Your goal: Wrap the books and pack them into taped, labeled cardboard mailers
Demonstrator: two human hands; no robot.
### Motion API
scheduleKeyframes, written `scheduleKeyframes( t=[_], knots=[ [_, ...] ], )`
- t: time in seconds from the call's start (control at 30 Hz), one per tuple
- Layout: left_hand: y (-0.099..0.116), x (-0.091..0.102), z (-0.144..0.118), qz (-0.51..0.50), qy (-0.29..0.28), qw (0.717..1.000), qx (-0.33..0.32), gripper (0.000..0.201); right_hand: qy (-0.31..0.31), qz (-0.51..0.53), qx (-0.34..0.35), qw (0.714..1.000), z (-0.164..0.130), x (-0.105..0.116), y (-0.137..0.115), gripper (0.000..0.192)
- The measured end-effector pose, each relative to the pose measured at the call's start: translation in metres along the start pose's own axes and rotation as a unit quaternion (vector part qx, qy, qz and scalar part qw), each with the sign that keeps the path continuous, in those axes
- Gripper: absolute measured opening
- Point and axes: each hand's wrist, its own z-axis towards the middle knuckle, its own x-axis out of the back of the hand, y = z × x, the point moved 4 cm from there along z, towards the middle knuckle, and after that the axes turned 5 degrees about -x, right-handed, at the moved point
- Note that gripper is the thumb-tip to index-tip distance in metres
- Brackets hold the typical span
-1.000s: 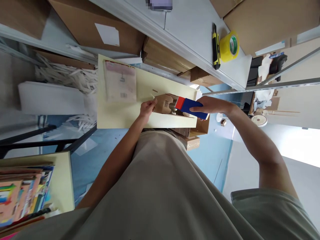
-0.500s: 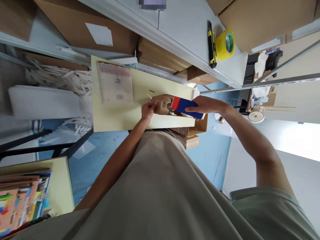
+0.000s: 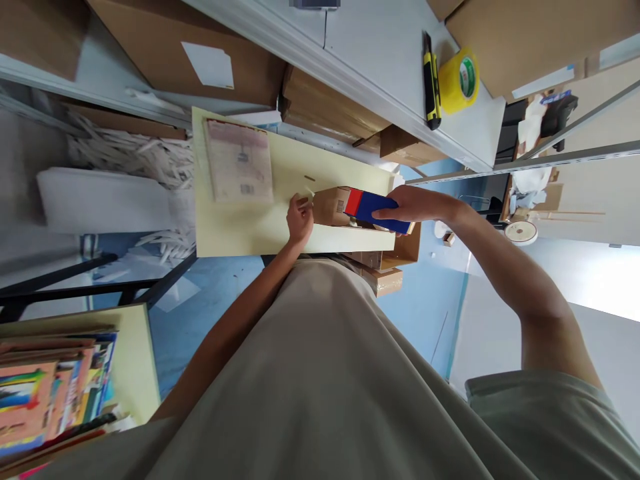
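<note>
Right hand (image 3: 415,205) grips a red-and-blue box (image 3: 373,207) atop a brown carton (image 3: 333,205).

Label sheet (image 3: 239,162) print blurred; blue-red box (image 3: 376,208) far end hidden.

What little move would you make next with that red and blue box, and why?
Probably slide the red and blue box further into the brown carton. The right hand grips its blue end, only the red end reaches the carton, and the left hand steadies the carton's far end on the pale yellow table.
</note>
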Motion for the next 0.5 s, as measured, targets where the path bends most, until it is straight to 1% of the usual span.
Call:
scheduleKeyframes(
  t=[0.07, 0.13, 0.17, 0.2, 0.23, 0.3, 0.37, 0.5],
  knots=[
    [0.010, -0.002, -0.014, 0.015, -0.061, 0.995, -0.074, 0.069, 0.003, -0.008, 0.000, 1.000, 0.000, 0.001, 0.000, 0.055],
    [0.022, -0.012, -0.032, 0.062, -0.149, 0.974, -0.158, 0.094, 0.013, -0.011, 0.000, 1.000, -0.001, 0.001, 0.000, 0.055],
    [0.027, -0.018, -0.041, 0.096, -0.185, 0.961, -0.185, 0.110, 0.017, -0.009, 0.000, 1.000, -0.001, 0.001, 0.000, 0.055],
    [0.030, -0.025, -0.048, 0.129, -0.208, 0.950, -0.195, 0.121, 0.018, -0.005, 0.002, 1.000, -0.002, 0.000, 0.000, 0.055],
    [0.032, -0.031, -0.052, 0.159, -0.224, 0.942, -0.194, 0.128, 0.017, 0.001, 0.006, 1.000, -0.002, -0.001, 0.000, 0.055],
    [0.033, -0.042, -0.055, 0.200, -0.242, 0.932, -0.181, 0.127, 0.014, 0.016, 0.018, 1.000, -0.002, -0.003, -0.002, 0.054],
    [0.033, -0.048, -0.054, 0.213, -0.244, 0.930, -0.173, 0.115, 0.015, 0.026, 0.025, 0.999, -0.002, -0.005, -0.003, 0.052],
    [0.034, -0.043, -0.048, 0.182, -0.220, 0.941, -0.182, 0.090, 0.031, 0.010, 0.023, 0.999, -0.001, -0.008, -0.002, 0.054]
  ],
)
